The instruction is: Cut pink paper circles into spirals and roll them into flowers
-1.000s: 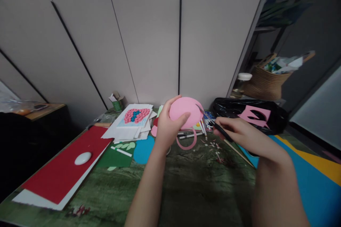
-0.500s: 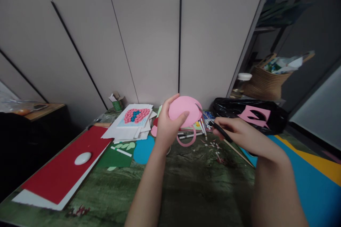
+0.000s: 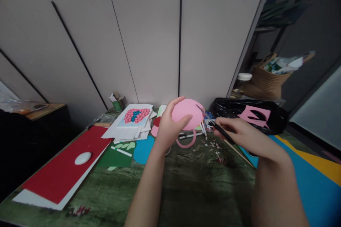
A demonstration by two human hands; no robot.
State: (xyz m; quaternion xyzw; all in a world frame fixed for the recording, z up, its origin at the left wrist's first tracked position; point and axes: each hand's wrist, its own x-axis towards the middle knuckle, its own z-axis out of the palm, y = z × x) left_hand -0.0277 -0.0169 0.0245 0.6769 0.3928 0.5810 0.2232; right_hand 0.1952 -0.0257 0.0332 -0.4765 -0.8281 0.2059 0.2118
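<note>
Above the middle of the table, my left hand point(image 3: 173, 124) grips a round piece of pink paper point(image 3: 188, 111), thumb across its front and fingers behind. My right hand point(image 3: 231, 129) is closed round the black handles of a pair of scissors point(image 3: 222, 131). The blades point up and left and lie over the right edge of the pink paper. A curved pink paper strip point(image 3: 188, 144) shows below the round piece; whether it is still joined to it I cannot tell. My left hand hides part of the paper.
Red card point(image 3: 61, 163) bearing a white mouse point(image 3: 83, 158) lies at left. A pink-and-blue picture point(image 3: 136, 117) tops a paper stack. Paper scraps point(image 3: 213, 145) and a wooden stick point(image 3: 238, 153) lie right of centre. Behind them are a black plastic bag point(image 3: 226, 105) and a basket point(image 3: 266, 83).
My left hand and the round pink paper have shifted slightly right and down. The scissor blades now lie further across the paper's edge. My right hand has barely moved.
</note>
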